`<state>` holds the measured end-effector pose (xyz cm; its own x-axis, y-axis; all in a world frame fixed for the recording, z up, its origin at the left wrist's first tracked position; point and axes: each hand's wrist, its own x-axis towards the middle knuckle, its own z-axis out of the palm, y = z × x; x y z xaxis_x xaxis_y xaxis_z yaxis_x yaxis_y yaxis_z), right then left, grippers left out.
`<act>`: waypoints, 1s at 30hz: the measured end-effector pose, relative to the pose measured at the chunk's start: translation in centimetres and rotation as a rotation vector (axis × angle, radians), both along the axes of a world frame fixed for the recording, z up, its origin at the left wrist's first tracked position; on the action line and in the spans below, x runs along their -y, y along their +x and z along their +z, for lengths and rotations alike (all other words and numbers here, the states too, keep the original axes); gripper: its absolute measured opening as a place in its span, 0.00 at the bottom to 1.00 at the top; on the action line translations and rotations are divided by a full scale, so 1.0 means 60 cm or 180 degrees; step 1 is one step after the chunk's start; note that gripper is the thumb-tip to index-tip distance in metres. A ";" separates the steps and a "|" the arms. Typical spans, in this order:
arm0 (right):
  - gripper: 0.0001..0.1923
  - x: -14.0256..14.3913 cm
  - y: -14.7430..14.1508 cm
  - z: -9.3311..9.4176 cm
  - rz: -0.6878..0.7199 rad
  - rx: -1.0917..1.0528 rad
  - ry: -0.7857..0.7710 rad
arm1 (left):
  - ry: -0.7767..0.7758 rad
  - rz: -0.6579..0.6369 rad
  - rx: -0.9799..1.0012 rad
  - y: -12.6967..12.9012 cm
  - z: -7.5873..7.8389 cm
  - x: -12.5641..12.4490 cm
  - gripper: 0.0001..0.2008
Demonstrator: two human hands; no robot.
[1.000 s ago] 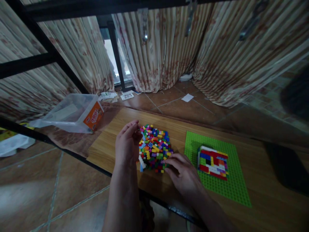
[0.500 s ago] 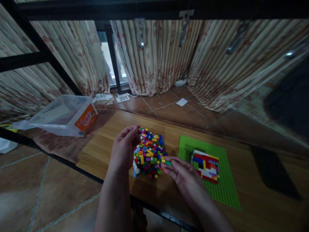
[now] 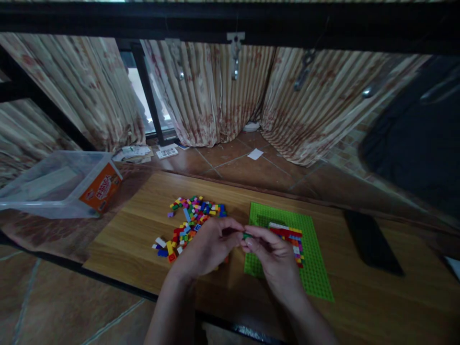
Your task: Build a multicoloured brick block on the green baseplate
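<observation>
A heap of small multicoloured bricks (image 3: 190,218) lies on the wooden table (image 3: 143,215). To its right a green baseplate (image 3: 316,273) carries a low multicoloured brick build (image 3: 293,237). My left hand (image 3: 210,247) and my right hand (image 3: 275,261) meet over the gap between heap and baseplate, fingertips pinched together on a small green brick (image 3: 246,235). My hands hide the heap's right part and the baseplate's near left corner.
A clear plastic tub (image 3: 53,184) with an orange label sits at the left. A flat black object (image 3: 372,242) lies on the table to the right. Curtains hang behind, with papers (image 3: 167,152) on the tiled floor. A black bar crosses the top.
My right hand lifted a green brick off the heap and my left hand left the heap's side to join it. The view has panned right and the heap looks more spread out.
</observation>
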<state>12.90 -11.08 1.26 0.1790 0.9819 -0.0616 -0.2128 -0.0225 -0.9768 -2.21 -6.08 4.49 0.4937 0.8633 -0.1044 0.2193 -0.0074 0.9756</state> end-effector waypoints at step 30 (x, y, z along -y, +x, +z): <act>0.13 -0.018 0.165 0.006 -0.0841 0.3306 0.0516 | 0.0533 0.1076 -0.0204 0.073 -0.012 0.007 0.07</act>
<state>22.80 -9.98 1.60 0.2760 0.8875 0.3691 0.7409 0.0482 -0.6699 2.18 -6.52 3.79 0.1752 0.9841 0.0306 0.2973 -0.0825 0.9512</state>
